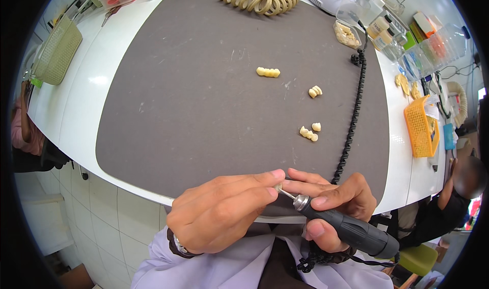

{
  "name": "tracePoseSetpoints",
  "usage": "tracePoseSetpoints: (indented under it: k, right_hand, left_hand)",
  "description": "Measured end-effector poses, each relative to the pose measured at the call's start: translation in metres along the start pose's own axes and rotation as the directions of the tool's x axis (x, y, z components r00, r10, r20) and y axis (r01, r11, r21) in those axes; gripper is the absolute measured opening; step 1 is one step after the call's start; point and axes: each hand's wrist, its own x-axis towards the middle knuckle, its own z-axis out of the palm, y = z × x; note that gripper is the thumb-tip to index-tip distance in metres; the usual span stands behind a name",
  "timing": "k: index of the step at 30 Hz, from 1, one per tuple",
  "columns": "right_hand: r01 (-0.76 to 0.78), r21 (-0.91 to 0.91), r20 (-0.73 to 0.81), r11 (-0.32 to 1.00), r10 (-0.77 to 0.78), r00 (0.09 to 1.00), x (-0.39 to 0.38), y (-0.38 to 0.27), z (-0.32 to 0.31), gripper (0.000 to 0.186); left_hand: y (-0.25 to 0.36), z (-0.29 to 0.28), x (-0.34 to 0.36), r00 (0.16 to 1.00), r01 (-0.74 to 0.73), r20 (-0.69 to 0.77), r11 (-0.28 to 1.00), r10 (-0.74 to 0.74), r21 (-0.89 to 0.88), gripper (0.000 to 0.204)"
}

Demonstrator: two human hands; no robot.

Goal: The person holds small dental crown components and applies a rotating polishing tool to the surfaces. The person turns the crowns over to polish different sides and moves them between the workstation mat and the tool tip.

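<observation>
My left hand (224, 207) pinches a small tooth-coloured dental crown (278, 187) between thumb and fingertips; most of it is hidden. In my right hand (341, 197) lies a black dental handpiece (351, 230) with a silver collar, gripped like a pen. Its thin metal bur (287, 193) points left and meets the crown, though the exact contact is too small to make out. Beyond my hands on the grey mat sit a four-unit-looking dental bridge (268, 72), a shorter bridge (315, 92), a curved bridge (308, 133) and a single crown (316, 127).
Along the right of the grey mat (204, 85) runs a black coiled cord (353, 126). A beige coiled hose (262, 2) and a clear box of tooth pieces (347, 35) lie at the back. Baskets stand left, green (58, 52), and right, orange (422, 128). Other people sit at both sides.
</observation>
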Motion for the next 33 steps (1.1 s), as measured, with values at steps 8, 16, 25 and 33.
tracePoseSetpoints:
  k: [8,16,25,33]
  right_hand:
    - [-0.012,-0.004,-0.005,1.000,0.012,1.000,0.0012,-0.0014,0.0013,0.018]
    - [-0.013,-0.017,-0.020,1.000,0.012,1.000,0.0002,-0.0004,0.0027,0.017]
    - [-0.014,-0.019,-0.029,1.000,0.013,0.999,-0.0001,-0.0005,0.0028,0.017]
    - [0.001,-0.024,-0.039,1.000,-0.002,0.999,0.0003,-0.0003,0.0029,0.017]
  left_hand:
    - [-0.0007,-0.0002,-0.0008,1.000,-0.004,-0.006,1.000,0.004,0.000,0.031]
    - [-0.0011,0.0004,-0.0016,1.000,-0.004,-0.006,1.000,0.004,-0.005,0.030]
    - [-0.0023,0.0017,-0.0020,1.000,-0.016,-0.011,1.000,0.016,0.004,0.030]
    - [-0.0021,0.0029,-0.0010,0.999,-0.025,-0.019,1.000,0.025,0.003,0.030]
